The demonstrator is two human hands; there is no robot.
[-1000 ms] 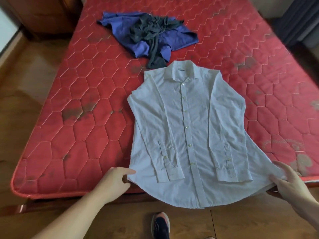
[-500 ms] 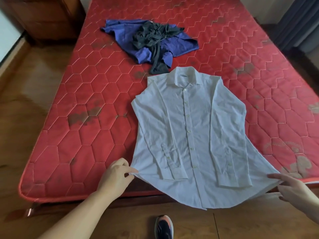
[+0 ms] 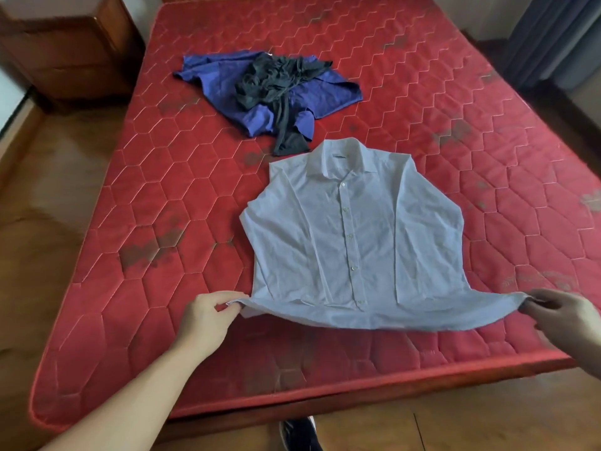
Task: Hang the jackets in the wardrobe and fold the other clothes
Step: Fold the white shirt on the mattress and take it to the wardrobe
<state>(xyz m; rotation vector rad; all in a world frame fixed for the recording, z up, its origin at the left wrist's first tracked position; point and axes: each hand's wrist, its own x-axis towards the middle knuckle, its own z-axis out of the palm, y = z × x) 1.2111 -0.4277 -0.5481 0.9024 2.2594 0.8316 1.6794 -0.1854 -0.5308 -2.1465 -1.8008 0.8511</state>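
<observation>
Pinching white shirt (image 3: 354,242) hem, L hand (image 3: 208,317) & R hand (image 3: 562,315), over red mattress (image 3: 182,203), wood floor (image 3: 48,196).

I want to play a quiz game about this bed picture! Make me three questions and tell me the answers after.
1. True or false: the white shirt lies with its buttons facing up.
2. What is the left hand doing? A) pinching the shirt's bottom corner B) resting flat on the red mattress C) holding the dark garment
3. Fill in: the dark garment lies on top of the ____ garment.

Key:
1. True.
2. A. The right hand grips the opposite bottom corner.
3. Blue.
</observation>
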